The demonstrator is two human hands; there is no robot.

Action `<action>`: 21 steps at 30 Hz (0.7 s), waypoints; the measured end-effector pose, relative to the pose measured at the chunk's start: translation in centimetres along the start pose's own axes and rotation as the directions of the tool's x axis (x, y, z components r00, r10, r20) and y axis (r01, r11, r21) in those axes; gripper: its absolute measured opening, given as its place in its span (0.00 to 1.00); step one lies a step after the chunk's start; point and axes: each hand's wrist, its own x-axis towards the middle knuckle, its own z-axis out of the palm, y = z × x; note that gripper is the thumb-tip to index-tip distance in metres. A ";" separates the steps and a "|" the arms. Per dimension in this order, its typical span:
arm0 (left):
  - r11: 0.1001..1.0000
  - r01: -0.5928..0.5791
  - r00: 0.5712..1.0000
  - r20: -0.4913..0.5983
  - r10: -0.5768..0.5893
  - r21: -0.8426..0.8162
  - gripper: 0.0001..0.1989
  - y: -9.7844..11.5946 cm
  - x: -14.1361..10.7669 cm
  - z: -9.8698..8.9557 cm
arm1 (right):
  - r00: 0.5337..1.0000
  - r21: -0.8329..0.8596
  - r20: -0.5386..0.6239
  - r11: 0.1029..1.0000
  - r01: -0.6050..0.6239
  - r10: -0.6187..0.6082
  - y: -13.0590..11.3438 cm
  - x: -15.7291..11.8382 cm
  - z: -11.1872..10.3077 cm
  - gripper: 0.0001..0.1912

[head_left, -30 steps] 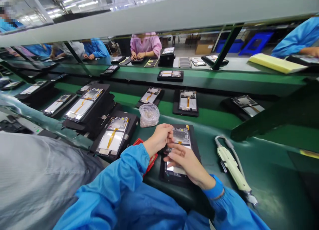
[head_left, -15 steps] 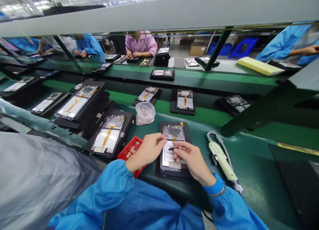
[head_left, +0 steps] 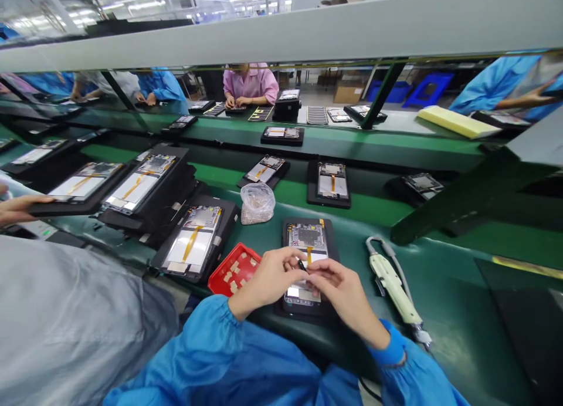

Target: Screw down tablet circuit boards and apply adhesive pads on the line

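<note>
- Green assembly line [head_left: 444,277] runs across a bright factory hall, and the partly assembled tablet [head_left: 307,237] is the landmark, lying face down on a black tray [head_left: 332,247] on the belt, straight ahead of the person.
- That tablet shows a bare circuit board with a metal shield at its far end, an orange flex cable [head_left: 309,254] running down its middle, and a pale silver panel at its near end, partly hidden by the hands.
- Left hand [head_left: 264,283] and right hand [head_left: 341,291] both reach over the tablet's middle, their fingertips nearly meeting.
- Small black piece [head_left: 301,265] sits at the left hand's fingertips, just above the tablet; I cannot tell which hand grips it, or how firmly.
- Left of the tablet, a red tray [head_left: 233,271] holds tan pads, just beside the left wrist.
- Beyond the red tray, a clear plastic bag [head_left: 257,203] of small parts lies on the belt, and another tablet [head_left: 191,242] sits on its own black tray.
- Right of the tablet lies a cream electric screwdriver [head_left: 391,283] with its cord, untouched.
- Farther left of the tablet, a co-worker's hand [head_left: 17,209] rests on a tray's edge.
</note>
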 end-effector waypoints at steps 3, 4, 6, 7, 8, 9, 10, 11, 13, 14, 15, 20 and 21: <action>0.993 0.062 0.997 0.040 -0.059 -0.099 0.13 0.4 0.4 -0.3 | 0.998 0.022 0.055 0.999 -0.023 0.022 -0.6 -0.1 0.0 0.19; 0.995 0.046 0.998 0.048 -0.042 -0.084 0.13 0.6 0.3 -0.4 | 0.997 0.049 0.064 0.998 -0.042 0.039 -0.6 -0.1 0.1 0.19; 0.998 -0.044 0.998 -0.038 0.045 0.046 0.10 0.8 -0.3 -0.5 | 0.997 0.128 0.041 0.989 -0.070 0.065 -0.4 0.0 0.2 0.19; 0.984 -0.096 0.986 -0.122 0.115 0.153 0.07 0.8 -0.8 -0.5 | 0.997 0.169 0.014 0.983 -0.078 0.076 -0.2 0.0 0.3 0.19; 0.954 -0.137 0.962 -0.196 0.193 0.268 0.05 0.7 -1.4 -0.3 | 0.996 0.207 -0.016 0.975 -0.084 0.089 0.0 0.1 0.4 0.20; 0.914 -0.162 0.936 -0.236 0.262 0.372 0.05 0.4 -2.0 -0.1 | 0.994 0.240 -0.040 0.967 -0.092 0.104 0.2 0.1 0.5 0.20; 0.876 -0.175 0.921 -0.240 0.307 0.450 0.07 0.1 -2.5 0.2 | 0.991 0.265 -0.058 0.959 -0.101 0.120 0.5 0.2 0.6 0.21; 0.847 -0.183 0.922 -0.212 0.325 0.499 0.08 -0.3 -3.0 0.5 | 0.989 0.283 -0.067 0.953 -0.110 0.135 0.7 0.2 0.7 0.21; 0.822 -0.186 0.940 -0.148 0.309 0.538 0.09 -1.0 -3.7 1.3 | 0.986 0.302 -0.061 0.945 -0.128 0.153 1.0 0.2 1.0 0.21; 0.820 -0.178 0.945 -0.136 0.296 0.544 0.09 -1.3 -3.8 1.6 | 0.987 0.307 -0.050 0.943 -0.132 0.155 1.1 0.2 1.1 0.21; 0.820 -0.166 0.949 -0.138 0.285 0.548 0.09 -1.6 -3.9 1.8 | 0.987 0.307 -0.037 0.942 -0.136 0.154 1.1 0.1 1.3 0.20; 0.805 -0.133 0.955 -0.143 0.261 0.579 0.10 -1.7 -3.7 1.9 | 0.987 0.280 -0.004 0.947 -0.155 0.163 1.1 0.0 1.7 0.19; 0.794 -0.136 0.955 -0.134 0.264 0.593 0.10 -1.6 -3.7 1.8 | 0.987 0.280 -0.005 0.948 -0.155 0.163 1.1 -0.1 1.8 0.19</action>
